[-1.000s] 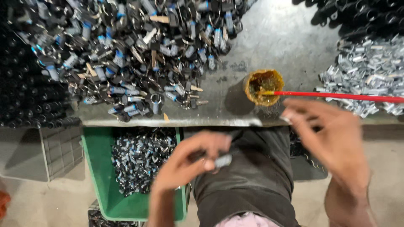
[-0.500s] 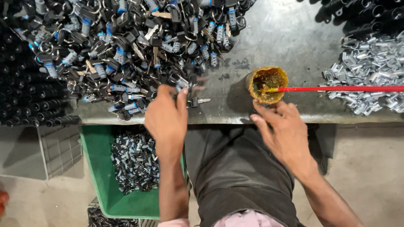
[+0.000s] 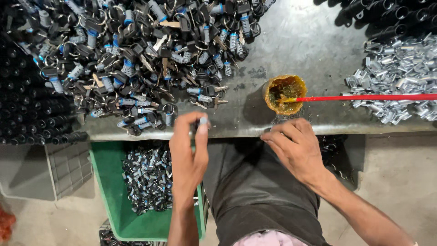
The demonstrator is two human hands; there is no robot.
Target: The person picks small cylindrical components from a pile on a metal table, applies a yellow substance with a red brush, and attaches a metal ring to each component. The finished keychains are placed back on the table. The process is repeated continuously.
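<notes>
Grey metal worktable [image 3: 309, 41] above dusty concrete floor [image 3: 400, 182], evenly lit.

Shiny metal keys with matt black plastic heads [image 3: 136, 59] cover a dull, scuffed grey metal tabletop [image 3: 309, 41] beside bright silvery metal clips [image 3: 396, 86].

Your left hand [image 3: 189, 157] hides most of the small lock part [image 3: 202, 122] in its grip. The red stick [image 3: 364, 97] runs off the right edge, and the green bin [image 3: 107, 191] is cut off below.
</notes>
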